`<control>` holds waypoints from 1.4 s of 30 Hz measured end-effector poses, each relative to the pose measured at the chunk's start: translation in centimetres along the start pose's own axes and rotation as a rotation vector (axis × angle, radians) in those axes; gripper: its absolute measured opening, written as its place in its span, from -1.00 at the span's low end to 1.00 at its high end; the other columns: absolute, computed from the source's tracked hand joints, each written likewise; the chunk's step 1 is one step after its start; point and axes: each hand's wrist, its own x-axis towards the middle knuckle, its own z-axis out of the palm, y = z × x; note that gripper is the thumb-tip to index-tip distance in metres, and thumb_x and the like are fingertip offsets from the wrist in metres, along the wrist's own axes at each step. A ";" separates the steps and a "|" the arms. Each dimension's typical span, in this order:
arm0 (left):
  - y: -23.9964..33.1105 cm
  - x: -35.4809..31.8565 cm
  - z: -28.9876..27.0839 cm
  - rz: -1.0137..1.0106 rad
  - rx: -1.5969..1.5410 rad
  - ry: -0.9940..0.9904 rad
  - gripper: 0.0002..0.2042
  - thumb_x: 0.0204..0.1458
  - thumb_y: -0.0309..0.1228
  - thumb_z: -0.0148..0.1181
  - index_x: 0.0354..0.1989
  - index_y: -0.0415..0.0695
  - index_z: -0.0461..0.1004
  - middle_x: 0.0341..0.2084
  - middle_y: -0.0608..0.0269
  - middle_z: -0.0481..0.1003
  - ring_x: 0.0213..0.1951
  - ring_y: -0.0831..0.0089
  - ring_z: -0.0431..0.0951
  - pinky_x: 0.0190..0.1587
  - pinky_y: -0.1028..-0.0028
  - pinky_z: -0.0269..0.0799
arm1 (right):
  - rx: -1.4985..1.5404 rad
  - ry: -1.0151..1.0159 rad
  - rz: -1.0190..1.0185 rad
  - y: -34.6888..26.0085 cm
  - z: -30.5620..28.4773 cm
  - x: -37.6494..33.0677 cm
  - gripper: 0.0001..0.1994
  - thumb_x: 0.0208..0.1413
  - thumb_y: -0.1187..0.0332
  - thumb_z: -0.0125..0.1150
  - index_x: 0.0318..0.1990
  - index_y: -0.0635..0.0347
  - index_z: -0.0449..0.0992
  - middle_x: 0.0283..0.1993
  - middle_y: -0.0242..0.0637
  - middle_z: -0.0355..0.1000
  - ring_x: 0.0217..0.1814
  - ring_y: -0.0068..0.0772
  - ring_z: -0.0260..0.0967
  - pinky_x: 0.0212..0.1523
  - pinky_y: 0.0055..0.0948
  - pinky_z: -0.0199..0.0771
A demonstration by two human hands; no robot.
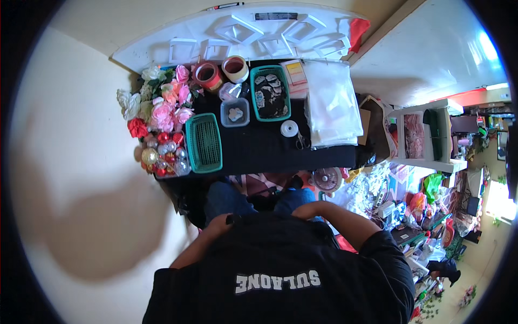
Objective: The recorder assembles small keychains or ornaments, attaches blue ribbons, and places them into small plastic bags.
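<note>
Two bare hands lie low at the waist: the left hand (220, 222) against a black cloth shirt (275, 243), the right hand (307, 210) by the blue denim jeans (229, 200). Fingers are partly hidden, so I cannot tell how far open either grip is or whether it has hold of anything. Nearest the left hand, a rectangular green plastic basket (205, 143) stands at the near edge of the black-covered bench (253, 156), beside red, silver and gold baubles (164, 154). Forward of the right hand lie dark-handled scissors (301, 142), just beside a round white spool (289, 128) and left of stacked clear plastic sheets (333, 105).
</note>
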 end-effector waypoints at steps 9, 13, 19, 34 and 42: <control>0.5 10.5 -4.7 -0.185 0.426 -0.234 -0.63 0.13 -0.05 0.30 -0.09 -0.10 0.56 -0.07 0.05 0.63 0.02 0.06 0.61 0.09 0.21 0.53 | -0.361 0.173 0.295 -8.3 -5.2 10.7 -0.44 0.24 -0.07 0.15 0.11 0.27 0.56 0.16 0.10 0.54 0.16 0.04 0.56 0.14 -0.04 0.55; -10.3 20.7 0.4 -0.188 0.686 -0.431 -0.45 0.09 0.02 0.33 0.16 -0.07 0.52 0.09 0.04 0.57 0.15 0.07 0.55 0.20 0.16 0.47 | -0.471 0.305 0.466 -2.8 -5.7 18.7 -0.35 0.17 -0.09 0.27 0.26 0.20 0.44 0.27 -0.03 0.45 0.35 0.00 0.40 0.27 0.04 0.42; -19.8 27.8 4.2 -0.391 0.709 -0.590 -0.36 0.13 0.02 0.31 0.31 -0.08 0.43 0.26 0.05 0.49 0.32 0.08 0.45 0.32 0.16 0.38 | -0.521 0.417 0.740 5.3 -5.3 23.8 -0.43 0.29 0.18 0.10 0.42 0.11 0.27 0.48 -0.10 0.23 0.55 -0.07 0.14 0.28 0.03 0.36; -16.7 30.1 2.7 -0.455 0.683 -0.644 -0.37 0.12 0.00 0.33 0.31 -0.08 0.44 0.23 0.03 0.50 0.28 0.10 0.48 0.30 0.18 0.41 | -0.228 0.577 0.733 16.0 -6.5 27.3 -0.46 0.42 0.08 -0.06 0.44 0.12 0.31 0.51 -0.04 0.25 0.53 0.02 0.22 0.48 -0.01 0.18; -14.3 30.2 0.3 -0.457 0.695 -0.608 -0.37 0.12 0.00 0.33 0.31 -0.08 0.45 0.21 0.02 0.51 0.26 0.10 0.49 0.28 0.18 0.42 | -0.151 0.666 0.703 13.0 -12.6 24.1 -0.45 0.42 0.06 -0.05 0.44 0.13 0.32 0.50 -0.04 0.25 0.53 0.02 0.22 0.48 -0.01 0.19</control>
